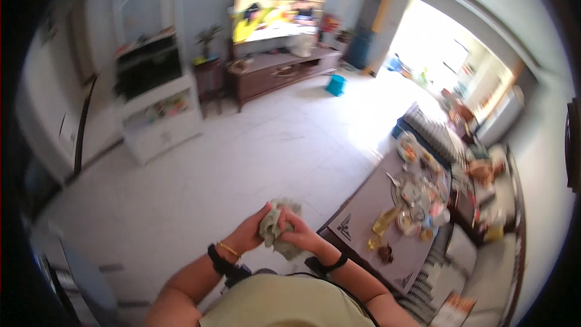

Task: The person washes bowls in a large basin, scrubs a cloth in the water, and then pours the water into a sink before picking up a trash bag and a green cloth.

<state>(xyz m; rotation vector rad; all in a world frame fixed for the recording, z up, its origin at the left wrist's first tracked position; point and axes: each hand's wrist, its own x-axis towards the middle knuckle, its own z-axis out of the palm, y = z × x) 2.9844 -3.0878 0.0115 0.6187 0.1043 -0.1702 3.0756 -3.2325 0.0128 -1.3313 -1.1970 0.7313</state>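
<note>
A crumpled greyish-green cloth (271, 227) is held in front of my body, between both hands. My left hand (248, 232) grips its left side, with a yellow band and a black strap on that wrist. On the other side my right hand (299, 235) closes over the cloth with bent fingers; a black strap circles this wrist too. Part of the cloth hangs below the fingers, and some sticks out above them. The picture is slightly blurred, so fine folds do not show.
At right stands a low table (363, 204) with dishes and a glass tray, beside a sofa (488, 263). A blue-green stool or bucket (336, 85) is on the tiled floor near the TV cabinet (272, 79). A white cabinet (165, 138) stands at left.
</note>
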